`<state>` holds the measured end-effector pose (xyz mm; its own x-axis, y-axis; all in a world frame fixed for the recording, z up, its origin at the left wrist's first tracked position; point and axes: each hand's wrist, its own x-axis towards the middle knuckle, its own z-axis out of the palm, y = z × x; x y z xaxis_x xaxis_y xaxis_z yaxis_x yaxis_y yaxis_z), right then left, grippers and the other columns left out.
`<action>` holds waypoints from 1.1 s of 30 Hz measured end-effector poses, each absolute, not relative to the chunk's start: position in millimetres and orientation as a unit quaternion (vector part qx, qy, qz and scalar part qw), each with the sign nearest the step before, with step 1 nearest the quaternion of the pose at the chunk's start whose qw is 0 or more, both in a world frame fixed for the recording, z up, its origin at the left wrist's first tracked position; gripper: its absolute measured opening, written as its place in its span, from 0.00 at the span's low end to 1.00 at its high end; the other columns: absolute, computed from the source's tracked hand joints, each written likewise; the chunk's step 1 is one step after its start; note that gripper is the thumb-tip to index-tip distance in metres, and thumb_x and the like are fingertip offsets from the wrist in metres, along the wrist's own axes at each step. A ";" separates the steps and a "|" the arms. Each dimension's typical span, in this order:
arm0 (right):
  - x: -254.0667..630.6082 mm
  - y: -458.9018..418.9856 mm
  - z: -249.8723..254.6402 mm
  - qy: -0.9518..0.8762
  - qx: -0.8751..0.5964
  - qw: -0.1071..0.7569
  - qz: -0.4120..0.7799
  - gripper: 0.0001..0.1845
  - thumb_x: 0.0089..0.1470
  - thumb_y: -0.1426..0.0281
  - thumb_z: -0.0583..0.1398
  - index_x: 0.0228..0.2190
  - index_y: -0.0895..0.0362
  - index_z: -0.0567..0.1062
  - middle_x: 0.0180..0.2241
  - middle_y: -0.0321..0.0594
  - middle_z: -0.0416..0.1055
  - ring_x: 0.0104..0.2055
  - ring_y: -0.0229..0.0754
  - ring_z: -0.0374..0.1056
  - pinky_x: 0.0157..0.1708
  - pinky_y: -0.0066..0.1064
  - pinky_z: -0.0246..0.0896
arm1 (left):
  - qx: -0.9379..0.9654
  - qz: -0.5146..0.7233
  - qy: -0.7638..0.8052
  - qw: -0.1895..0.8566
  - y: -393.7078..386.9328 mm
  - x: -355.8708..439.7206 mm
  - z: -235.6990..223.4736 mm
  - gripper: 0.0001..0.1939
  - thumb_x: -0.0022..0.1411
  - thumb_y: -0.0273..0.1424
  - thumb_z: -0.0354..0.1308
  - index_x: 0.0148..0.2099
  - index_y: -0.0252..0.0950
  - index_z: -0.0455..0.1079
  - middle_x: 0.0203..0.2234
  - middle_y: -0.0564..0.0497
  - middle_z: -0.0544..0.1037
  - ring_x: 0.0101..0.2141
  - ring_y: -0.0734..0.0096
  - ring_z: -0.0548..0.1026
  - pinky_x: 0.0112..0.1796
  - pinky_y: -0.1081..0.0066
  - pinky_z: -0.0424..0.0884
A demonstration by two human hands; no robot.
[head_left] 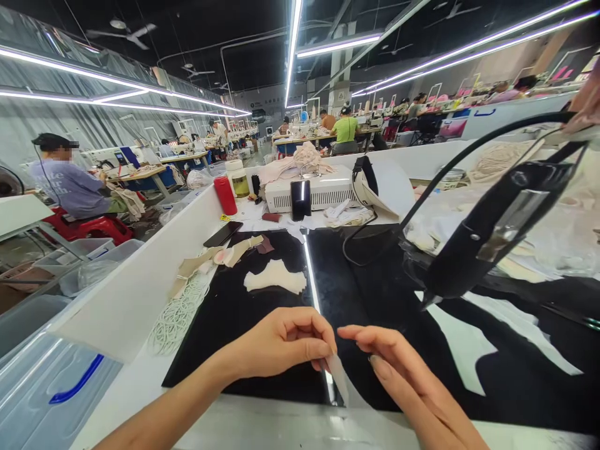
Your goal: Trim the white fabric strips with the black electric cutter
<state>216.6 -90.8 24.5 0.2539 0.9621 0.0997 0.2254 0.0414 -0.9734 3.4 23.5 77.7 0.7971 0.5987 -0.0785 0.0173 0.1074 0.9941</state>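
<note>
My left hand (295,345), fingers pinched, grips the top of a thin translucent white piece of sheet material (344,382), which hangs down over the front of a black work mat (220,350). Just to its right, my right hand (407,372) has its thumb and fingers apart with nothing visible in them. A cream cut fabric piece (275,277) lies flat on the mat beyond my left hand. Pale cut pieces (462,344) lie on the right side of the mat, under a hanging black handheld tool (492,231) with a cable.
A white machine (309,195) with a phone (300,201) leaning on it stands behind the mat. A red container (225,195), a jar (237,178), fabric scraps (192,269) and coiled white cord (180,319) lie left. A white side panel (135,275) edges the table. People sit at sewing stations beyond.
</note>
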 end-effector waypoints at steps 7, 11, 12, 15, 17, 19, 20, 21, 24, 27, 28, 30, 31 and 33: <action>222.9 -78.7 8.9 -0.596 -0.559 0.441 0.371 0.17 0.71 0.53 0.62 0.34 0.46 0.83 0.32 0.35 0.79 0.34 0.44 0.74 0.36 0.29 0.72 | 0.690 0.214 0.271 0.636 33.3 2.7 62.0 0.36 0.69 0.68 0.62 0.41 0.37 0.75 0.32 0.48 0.80 0.34 0.66 0.77 0.43 0.64 0.75; 230.2 -72.4 -5.1 -0.632 -0.581 0.432 0.277 0.18 0.73 0.51 0.62 0.37 0.44 0.86 0.36 0.38 0.84 0.38 0.47 0.78 0.43 0.34 0.76 | 0.732 0.216 0.294 0.575 39.5 0.4 53.9 0.30 0.76 0.60 0.59 0.40 0.38 0.79 0.33 0.48 0.82 0.36 0.64 0.77 0.45 0.64 0.73; 231.9 -70.6 -9.2 -0.646 -0.580 0.431 0.245 0.19 0.74 0.49 0.61 0.38 0.44 0.87 0.37 0.39 0.85 0.39 0.48 0.79 0.44 0.36 0.77 | 0.749 0.214 0.295 0.553 40.7 -0.2 51.4 0.27 0.77 0.57 0.60 0.40 0.38 0.80 0.34 0.48 0.83 0.38 0.62 0.77 0.47 0.63 0.72; 239.0 -64.6 -19.8 -0.689 -0.568 0.421 0.158 0.23 0.77 0.47 0.58 0.40 0.44 0.87 0.38 0.40 0.86 0.40 0.50 0.82 0.45 0.39 0.78 | 0.838 0.197 0.272 0.430 43.5 -2.3 41.8 0.23 0.79 0.51 0.60 0.40 0.40 0.84 0.39 0.45 0.86 0.44 0.56 0.79 0.55 0.59 0.70; 245.8 -60.7 -23.1 -0.713 -0.561 0.403 0.120 0.22 0.78 0.49 0.57 0.42 0.44 0.87 0.39 0.39 0.87 0.40 0.49 0.82 0.45 0.41 0.77 | 0.891 0.189 0.245 0.333 44.4 -4.4 35.0 0.25 0.83 0.49 0.57 0.41 0.39 0.86 0.42 0.42 0.87 0.46 0.54 0.81 0.58 0.57 0.69; 252.0 -57.8 -23.4 -0.736 -0.557 0.372 0.103 0.19 0.78 0.53 0.58 0.44 0.44 0.87 0.40 0.38 0.87 0.40 0.49 0.83 0.45 0.42 0.77 | 0.909 0.196 0.231 0.286 44.3 -6.8 30.3 0.25 0.84 0.47 0.55 0.42 0.38 0.86 0.44 0.41 0.88 0.47 0.54 0.82 0.58 0.57 0.71; 254.0 -57.1 -22.8 -0.745 -0.555 0.356 0.098 0.17 0.78 0.54 0.58 0.44 0.44 0.87 0.40 0.38 0.87 0.40 0.49 0.83 0.45 0.42 0.77 | 0.910 0.204 0.229 0.279 43.9 -8.1 28.9 0.24 0.84 0.46 0.56 0.42 0.38 0.86 0.45 0.41 0.88 0.48 0.54 0.82 0.58 0.57 0.71; 254.9 -57.3 -22.2 -0.752 -0.555 0.344 0.094 0.17 0.78 0.55 0.58 0.44 0.45 0.87 0.40 0.39 0.87 0.39 0.49 0.83 0.44 0.43 0.76 | 0.909 0.211 0.228 0.277 43.3 -9.4 28.2 0.22 0.84 0.44 0.57 0.42 0.39 0.86 0.45 0.42 0.88 0.49 0.55 0.83 0.59 0.58 0.72; 252.5 -62.9 -21.4 -0.737 -0.574 0.350 0.074 0.21 0.80 0.55 0.56 0.42 0.48 0.86 0.39 0.43 0.85 0.38 0.50 0.80 0.44 0.44 0.74 | 0.905 0.227 0.225 0.281 40.8 -13.3 26.4 0.16 0.83 0.40 0.60 0.43 0.41 0.86 0.46 0.45 0.88 0.51 0.57 0.84 0.62 0.59 0.73; 254.7 -72.8 -21.7 -0.718 -0.601 0.348 0.047 0.22 0.81 0.55 0.55 0.44 0.48 0.86 0.42 0.44 0.84 0.43 0.50 0.80 0.47 0.44 0.75 | 0.913 0.234 0.210 0.259 40.2 -17.5 18.1 0.12 0.82 0.36 0.61 0.47 0.43 0.85 0.49 0.48 0.88 0.55 0.58 0.83 0.64 0.60 0.73; 259.5 -76.1 -21.0 -0.712 -0.612 0.342 0.035 0.23 0.81 0.55 0.54 0.45 0.47 0.86 0.43 0.44 0.84 0.44 0.50 0.81 0.48 0.44 0.76 | 0.915 0.244 0.206 0.246 40.5 -18.7 13.5 0.12 0.82 0.36 0.60 0.48 0.43 0.85 0.50 0.49 0.88 0.56 0.58 0.83 0.65 0.60 0.73; 276.4 -81.9 -17.2 -0.699 -0.637 0.325 0.009 0.24 0.81 0.54 0.53 0.43 0.47 0.86 0.42 0.43 0.85 0.44 0.49 0.82 0.47 0.41 0.77 | 0.914 0.280 0.196 0.218 41.6 -20.2 3.7 0.13 0.84 0.37 0.58 0.48 0.44 0.84 0.50 0.50 0.88 0.57 0.59 0.82 0.65 0.62 0.74; 288.2 -84.4 -14.1 -0.688 -0.652 0.318 -0.004 0.25 0.81 0.53 0.53 0.42 0.47 0.86 0.42 0.42 0.85 0.43 0.48 0.82 0.47 0.40 0.78 | 0.916 0.286 0.195 0.205 41.9 -20.7 -0.4 0.14 0.84 0.37 0.57 0.49 0.45 0.84 0.52 0.50 0.88 0.58 0.60 0.82 0.65 0.64 0.74; 316.6 -87.4 -6.9 -0.661 -0.684 0.306 -0.034 0.26 0.80 0.50 0.54 0.40 0.48 0.85 0.40 0.41 0.86 0.42 0.48 0.83 0.46 0.38 0.78 | 0.917 0.296 0.196 0.182 42.1 -21.2 -5.3 0.14 0.84 0.36 0.57 0.49 0.46 0.85 0.53 0.52 0.87 0.58 0.61 0.82 0.65 0.66 0.75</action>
<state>316.6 -87.4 -6.9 0.1240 0.8840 0.4508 0.9252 0.0613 -0.3746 -21.2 42.1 -5.3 0.7479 0.4670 0.4718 0.2517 -0.8571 0.4495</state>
